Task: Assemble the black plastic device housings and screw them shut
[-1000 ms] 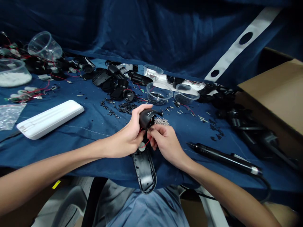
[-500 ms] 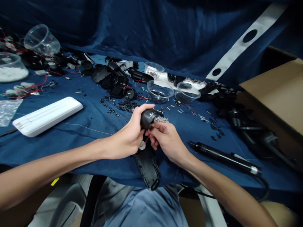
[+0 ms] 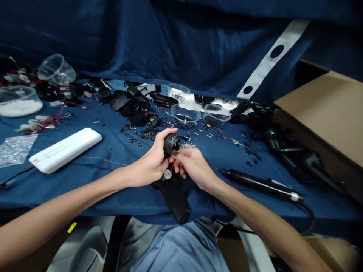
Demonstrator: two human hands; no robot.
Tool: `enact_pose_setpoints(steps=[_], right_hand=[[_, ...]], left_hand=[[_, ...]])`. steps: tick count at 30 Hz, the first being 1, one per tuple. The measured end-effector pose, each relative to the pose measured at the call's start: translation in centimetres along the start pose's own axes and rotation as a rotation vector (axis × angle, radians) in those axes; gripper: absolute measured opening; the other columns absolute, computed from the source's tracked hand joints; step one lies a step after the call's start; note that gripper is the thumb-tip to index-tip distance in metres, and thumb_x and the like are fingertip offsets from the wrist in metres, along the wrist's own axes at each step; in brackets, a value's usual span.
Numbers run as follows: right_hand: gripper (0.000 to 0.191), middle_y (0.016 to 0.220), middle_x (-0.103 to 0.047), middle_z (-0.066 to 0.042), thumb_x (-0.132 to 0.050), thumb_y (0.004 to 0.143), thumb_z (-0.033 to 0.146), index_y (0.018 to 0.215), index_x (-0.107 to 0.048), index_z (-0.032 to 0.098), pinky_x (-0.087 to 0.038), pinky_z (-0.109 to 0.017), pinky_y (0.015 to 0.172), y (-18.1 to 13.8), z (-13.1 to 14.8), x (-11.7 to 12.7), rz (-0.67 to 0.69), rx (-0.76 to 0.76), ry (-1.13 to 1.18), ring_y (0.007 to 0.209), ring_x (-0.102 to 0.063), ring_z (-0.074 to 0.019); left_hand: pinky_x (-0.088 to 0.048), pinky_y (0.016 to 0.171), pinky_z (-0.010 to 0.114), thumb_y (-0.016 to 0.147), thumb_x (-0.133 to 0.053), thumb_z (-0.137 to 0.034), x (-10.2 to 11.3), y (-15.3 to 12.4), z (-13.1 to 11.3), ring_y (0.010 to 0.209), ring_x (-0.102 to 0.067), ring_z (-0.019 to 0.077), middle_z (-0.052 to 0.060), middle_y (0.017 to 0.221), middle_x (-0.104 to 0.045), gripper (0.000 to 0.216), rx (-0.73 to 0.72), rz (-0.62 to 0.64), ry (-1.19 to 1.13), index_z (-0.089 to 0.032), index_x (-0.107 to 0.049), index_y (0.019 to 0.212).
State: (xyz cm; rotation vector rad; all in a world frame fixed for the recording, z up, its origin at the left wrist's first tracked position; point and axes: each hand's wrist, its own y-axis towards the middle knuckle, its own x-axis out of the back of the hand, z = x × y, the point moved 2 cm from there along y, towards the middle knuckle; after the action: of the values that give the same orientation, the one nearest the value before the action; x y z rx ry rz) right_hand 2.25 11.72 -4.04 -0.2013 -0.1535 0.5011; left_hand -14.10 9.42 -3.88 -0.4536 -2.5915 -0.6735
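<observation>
My left hand (image 3: pixel 157 160) is wrapped around a black curved plastic housing (image 3: pixel 169 142) with small light marks on top. Close beside it, my right hand (image 3: pixel 193 165) pinches at the housing's open end. Whatever sits between those fingertips is too small and too covered to make out. A red wire (image 3: pixel 172 166) runs from the housing down to a round silvery part (image 3: pixel 167 174). Below the hands, a long black handle-shaped shell (image 3: pixel 176 202) hangs over the table's front edge. Just behind the right hand lies a pile of small silver screws (image 3: pixel 187 146).
A black electric screwdriver (image 3: pixel 261 183) with a cord lies right. At left are a white oblong device (image 3: pixel 66 150) and a plastic bag (image 3: pixel 17 150). Clear bowls (image 3: pixel 185 116), black housings (image 3: pixel 137 107) and small black pieces (image 3: pixel 149 133) lie behind. A cardboard box (image 3: pixel 323 102) stands far right.
The camera view has shifted, so the table's things appear lower. Both hands remain at the housing, which has tilted slightly. The hanging shell has turned, showing less of its hollow inside.
</observation>
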Motion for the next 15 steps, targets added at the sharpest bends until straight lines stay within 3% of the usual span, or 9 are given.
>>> enact_pose_setpoints(steps=[4,7,10,13,15], right_hand=[[0.042,0.06,-0.069,-0.003,-0.05,0.098,0.044,0.075,-0.071,0.016,-0.04,-0.025,0.05,-0.5,0.9,2.1,0.008,0.053,-0.195,0.047,-0.053,-0.0108],[0.035,0.068,-0.074,-0.003,-0.054,0.098,0.037,0.075,-0.074,0.019,-0.041,-0.027,0.062,-2.6,1.7,3.3,-0.057,0.137,-0.513,0.059,-0.061,-0.0134],[0.045,0.065,-0.072,-0.002,-0.056,0.1,0.049,0.067,-0.069,0.021,-0.034,-0.03,0.062,-5.3,1.5,2.4,-0.086,0.135,-0.81,0.061,-0.061,-0.0153],[0.053,0.061,-0.068,-0.001,-0.061,0.095,0.065,0.063,-0.061,0.022,-0.026,-0.032,0.059,-7.1,0.5,0.2,-0.037,0.125,-0.882,0.058,-0.058,-0.0157],[0.05,0.064,-0.068,-0.002,-0.065,0.092,0.064,0.066,-0.055,0.022,-0.025,-0.033,0.06,-7.6,-0.1,-1.1,-0.051,0.143,-0.883,0.061,-0.059,-0.0176]], left_hand=[[-0.043,0.123,0.049,0.093,-0.06,-0.009,0.3,0.1,0.1,0.144,-0.049,0.0304,0.017,0.155,-0.037,0.081,-0.095,-0.068,0.198,-0.025,-0.017,0.16],[-0.049,0.118,0.047,0.096,-0.064,-0.017,0.4,0.0,0.3,0.137,-0.056,0.0302,0.016,0.15,-0.044,0.074,-0.084,-0.085,0.249,-0.025,-0.023,0.158],[-0.058,0.103,0.044,0.099,-0.065,-0.025,0.4,-0.1,0.4,0.12,-0.068,0.029,0.014,0.139,-0.055,0.07,-0.02,-0.091,0.253,-0.025,-0.028,0.158],[-0.058,0.101,0.044,0.099,-0.065,-0.026,0.5,-0.1,0.2,0.115,-0.07,0.0283,0.013,0.133,-0.06,0.069,-0.01,-0.115,0.23,-0.025,-0.029,0.157],[-0.055,0.105,0.045,0.1,-0.064,-0.026,0.6,-0.2,0.0,0.117,-0.07,0.0275,0.012,0.133,-0.062,0.064,-0.028,-0.142,0.218,-0.026,-0.031,0.155]])
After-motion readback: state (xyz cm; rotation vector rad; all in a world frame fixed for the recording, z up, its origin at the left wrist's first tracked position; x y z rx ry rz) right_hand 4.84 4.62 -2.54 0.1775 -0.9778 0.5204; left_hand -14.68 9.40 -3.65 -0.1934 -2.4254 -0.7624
